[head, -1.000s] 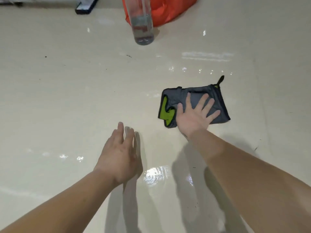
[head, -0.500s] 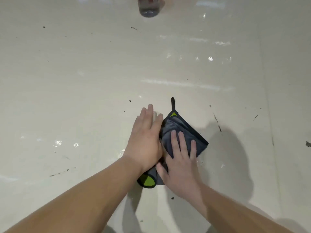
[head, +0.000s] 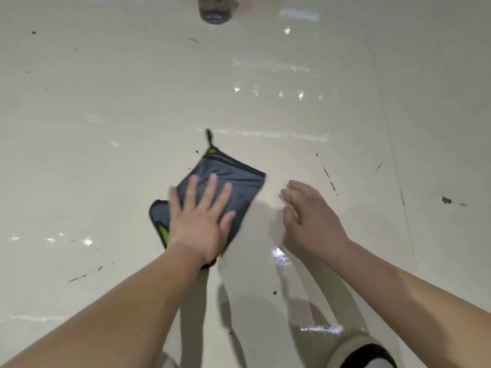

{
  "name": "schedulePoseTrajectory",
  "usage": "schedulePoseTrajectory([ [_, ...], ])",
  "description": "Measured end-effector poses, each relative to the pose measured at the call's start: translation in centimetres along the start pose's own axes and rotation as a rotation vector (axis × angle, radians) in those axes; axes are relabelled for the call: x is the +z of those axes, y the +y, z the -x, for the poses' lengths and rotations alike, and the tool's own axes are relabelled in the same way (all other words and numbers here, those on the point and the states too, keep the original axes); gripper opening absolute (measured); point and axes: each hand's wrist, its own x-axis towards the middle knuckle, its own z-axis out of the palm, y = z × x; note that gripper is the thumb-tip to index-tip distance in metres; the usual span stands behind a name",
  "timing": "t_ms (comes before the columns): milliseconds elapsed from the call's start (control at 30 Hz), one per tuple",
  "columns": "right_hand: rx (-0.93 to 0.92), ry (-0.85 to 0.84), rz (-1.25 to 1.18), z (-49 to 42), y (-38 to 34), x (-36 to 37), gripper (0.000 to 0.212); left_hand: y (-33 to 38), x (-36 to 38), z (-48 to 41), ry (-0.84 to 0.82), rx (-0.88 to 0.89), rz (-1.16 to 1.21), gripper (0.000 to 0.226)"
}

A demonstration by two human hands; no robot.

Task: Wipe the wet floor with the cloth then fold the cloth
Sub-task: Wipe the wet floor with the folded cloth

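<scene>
A clear bottle (head: 214,10) at the top edge holds a little clear liquid. The grey, green-trimmed cloth (head: 239,179) lies on the wet floor (head: 106,128). The left hand (head: 202,221) presses it flat, grip open, fingers straight. The right hand (head: 310,221), just beside the cloth, is loosely curled and holds nothing.

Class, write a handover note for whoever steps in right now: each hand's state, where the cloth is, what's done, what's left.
Left hand: flat on the grey cloth, fingers straight, pressing it to the floor.
Right hand: beside the cloth, off it, fingers loosely bent, holding nothing.
Done: wiping is under way.
Left: wet patches glint near the right wrist and farther out; wipe them, then fold the cloth.
</scene>
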Motion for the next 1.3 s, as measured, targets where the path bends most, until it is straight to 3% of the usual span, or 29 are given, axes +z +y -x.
schedulePoseTrajectory([
  [100,0.044,0.004,-0.028,0.0,-1.1,1.2,0.042,-1.0,-0.5,0.1,-0.056,-0.208,0.072,0.06],
  [233,0.089,0.06,-0.1,1.5,-2.1,1.4,0.06,3.3,-0.3,0.9,-0.025,-0.207,0.188,0.062],
  [400,0.229,0.15,-0.301,3.1,-1.1,0.0,0.066,11.1,0.5,2.4,-0.048,0.309,0.078,0.064],
  [533,0.339,0.256,-0.448,5.3,0.7,-1.4,0.068,13.0,-1.1,0.4,-0.094,0.683,0.233,0.061],
  [633,0.218,0.246,-0.456,5.9,0.3,-0.3,0.055,11.4,-2.7,-1.5,0.19,0.487,0.39,0.054],
  [700,0.194,0.115,-0.25,5.3,0.2,2.0,0.069,10.3,-3.2,-2.2,0.275,0.325,0.427,0.048],
  [800,0.275,0.013,0.102,4.6,0.5,4.1,0.114,10.0,-3.0,-2.3,0.269,0.304,0.401,0.054],
  [900,0.411,0.04,0.19,4.6,2.9,3.0,0.13,10.6,-2.6,-1.5,0.238,0.331,0.368,0.058],
  [1133,0.793,0.165,0.142,5.8,11.7,-2.5,0.13,12.3,-2.6,-0.8,0.104,0.492,0.329,0.061],
  [1300,0.875,0.131,0.133,7.9,9.7,-0.6,0.114,12.9,-3.0,-0.1,0.054,0.512,0.328,0.064],
])
